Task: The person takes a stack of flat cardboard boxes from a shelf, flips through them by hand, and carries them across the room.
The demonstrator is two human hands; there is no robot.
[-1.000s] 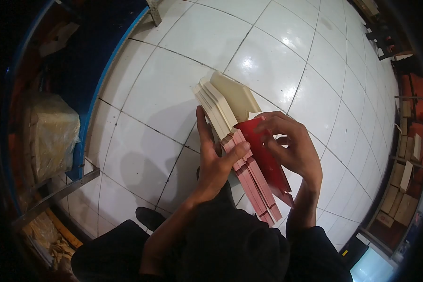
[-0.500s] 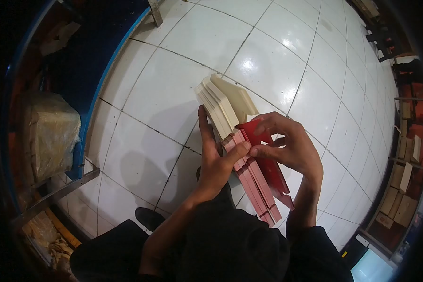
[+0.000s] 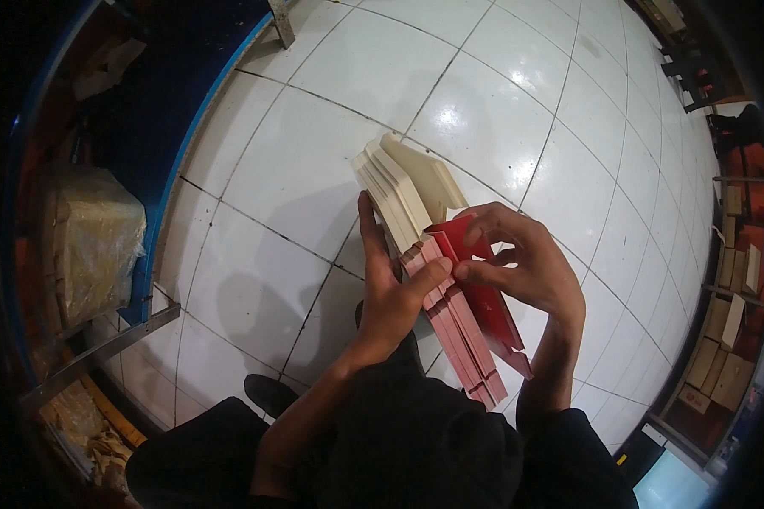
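Note:
A stack of folded cardboard blanks is held up over the floor in front of me. Its upper end shows cream layers (image 3: 396, 191), and its lower end shows pink edges (image 3: 465, 339). My left hand (image 3: 386, 301) grips the stack from the left side, thumb across the pink edges and fingers along the back. On the right of the stack, a red card panel (image 3: 491, 318) faces outward. My right hand (image 3: 530, 263) is bent around the upper part of this panel, thumb and fingertips at its edge; their exact contact is partly hidden.
White floor tiles (image 3: 331, 144) lie below. At left, a blue-edged table (image 3: 174, 161) stands beside a plastic-wrapped bundle (image 3: 102, 242), with scraps (image 3: 102, 441) lower down. Shelving with cardboard boxes (image 3: 730, 382) runs along the right. A dark shoe (image 3: 269, 393) shows below.
My right thumb and fingertips have shifted slightly at the red panel, and its upper flap sits a little differently. My left hand and the stack are almost unmoved.

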